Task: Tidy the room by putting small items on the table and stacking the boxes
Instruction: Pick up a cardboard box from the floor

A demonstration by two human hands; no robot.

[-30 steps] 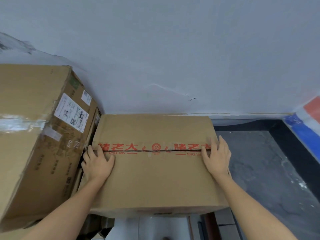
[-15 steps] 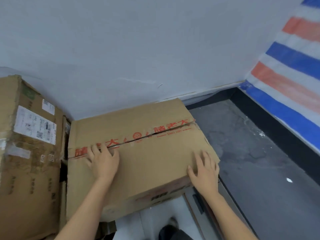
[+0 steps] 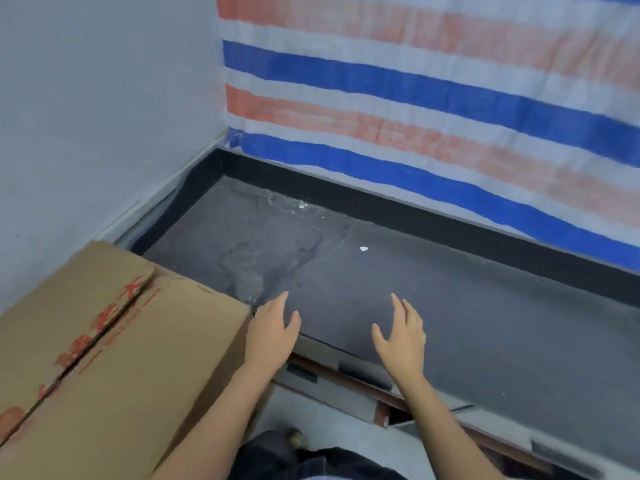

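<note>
A brown cardboard box (image 3: 104,358) with red printed tape along its top seam fills the lower left, standing against the grey wall. My left hand (image 3: 273,334) hovers beside the box's right edge with fingers straight, holding nothing. My right hand (image 3: 401,336) is spread open above the dark grey table top (image 3: 485,323), apart from the box. Whether the left hand still touches the box side I cannot tell.
The dark table top has a raised black rim (image 3: 381,202) at the back and a white scrap (image 3: 363,249) on it. A red, white and blue striped sheet (image 3: 433,98) hangs behind. Drawer fronts (image 3: 346,386) show under the table's near edge.
Both hands have come off the top of the box. My view has swung right, so the box is now at the left and the second box is out of view.
</note>
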